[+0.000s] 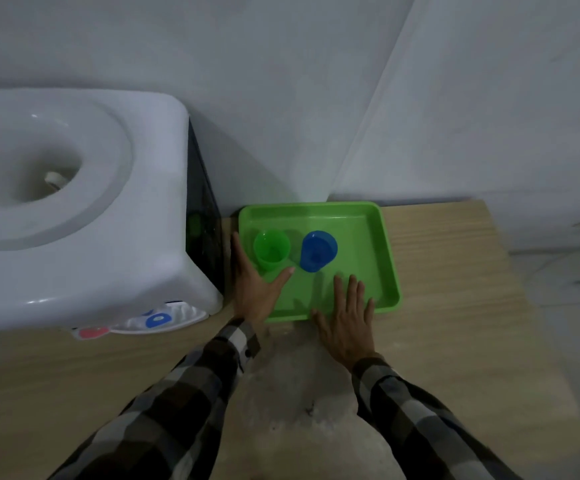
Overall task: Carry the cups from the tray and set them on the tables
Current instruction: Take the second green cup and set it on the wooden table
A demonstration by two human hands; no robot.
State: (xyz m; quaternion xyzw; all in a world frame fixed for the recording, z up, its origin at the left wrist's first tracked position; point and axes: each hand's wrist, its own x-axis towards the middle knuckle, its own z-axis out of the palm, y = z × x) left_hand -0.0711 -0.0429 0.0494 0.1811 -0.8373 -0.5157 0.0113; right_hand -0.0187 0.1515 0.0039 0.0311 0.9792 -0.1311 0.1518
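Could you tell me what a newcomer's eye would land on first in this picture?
Probably the bright green tray on the wooden table against the wall, holding a green cup and, to its right, a blue cup. Next, the left hand and right hand, open and reaching over the tray's near edge. The big white water dispenser fills the left side.

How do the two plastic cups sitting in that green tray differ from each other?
The green plastic cup matches the green plastic tray in colour, while the blue plastic cup stands out against it. The green cup sits nearer the tray's left side and the white water dispenser; the blue cup sits nearer the middle. The left hand reaches around the green cup; the right hand stops short of the blue cup. Both stand upright, open-topped.
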